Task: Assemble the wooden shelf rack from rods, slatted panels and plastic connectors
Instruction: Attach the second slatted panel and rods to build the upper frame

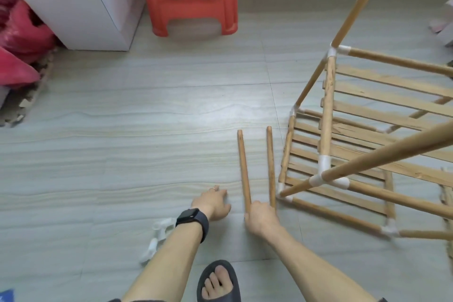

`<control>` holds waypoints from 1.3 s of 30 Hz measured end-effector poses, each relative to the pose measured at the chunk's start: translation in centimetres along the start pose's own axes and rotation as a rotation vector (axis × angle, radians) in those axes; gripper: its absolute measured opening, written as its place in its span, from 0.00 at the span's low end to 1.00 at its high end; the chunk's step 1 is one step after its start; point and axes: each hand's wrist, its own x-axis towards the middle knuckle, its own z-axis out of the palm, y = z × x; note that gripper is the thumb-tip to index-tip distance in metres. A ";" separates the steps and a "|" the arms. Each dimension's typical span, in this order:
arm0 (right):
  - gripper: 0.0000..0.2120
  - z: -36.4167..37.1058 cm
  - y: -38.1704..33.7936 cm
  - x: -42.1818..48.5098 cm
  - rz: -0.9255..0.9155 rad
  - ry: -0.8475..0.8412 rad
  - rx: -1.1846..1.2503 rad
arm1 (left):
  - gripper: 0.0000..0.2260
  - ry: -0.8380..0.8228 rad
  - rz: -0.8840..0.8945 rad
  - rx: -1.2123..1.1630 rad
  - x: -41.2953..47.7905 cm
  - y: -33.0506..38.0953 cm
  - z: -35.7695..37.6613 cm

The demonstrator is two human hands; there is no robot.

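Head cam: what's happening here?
A person is part-way through building a wooden rack on the floor. Their right grip holds the near ends of two loose rods lying side by side. The left grip, with a watch on the wrist, rests open on the floor beside them. The rack stands to the right, two slatted shelves already joined by white plastic corners. A few spare connectors lie by the left forearm.

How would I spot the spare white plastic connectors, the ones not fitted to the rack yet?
Start at the half-built wooden rack on the right, then go left past the two loose rods to the black watch on the left wrist. The spare connectors lie on the tiles left of it: a white heap with no rods in them, unlike the rack's.
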 end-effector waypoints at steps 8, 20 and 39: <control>0.13 -7.3 -1.1 -8.0 -0.334 0.047 0.159 | 0.29 0.292 0.045 -0.940 -6.8 2.5 -8.2; 0.11 -18.6 4.2 -27.8 -0.534 0.333 0.099 | 0.13 0.893 0.537 -1.180 -27.0 9.3 -19.7; 0.09 -24.7 20.0 -30.9 -0.401 0.940 0.329 | 0.09 0.896 0.833 -0.553 -31.0 25.8 -13.9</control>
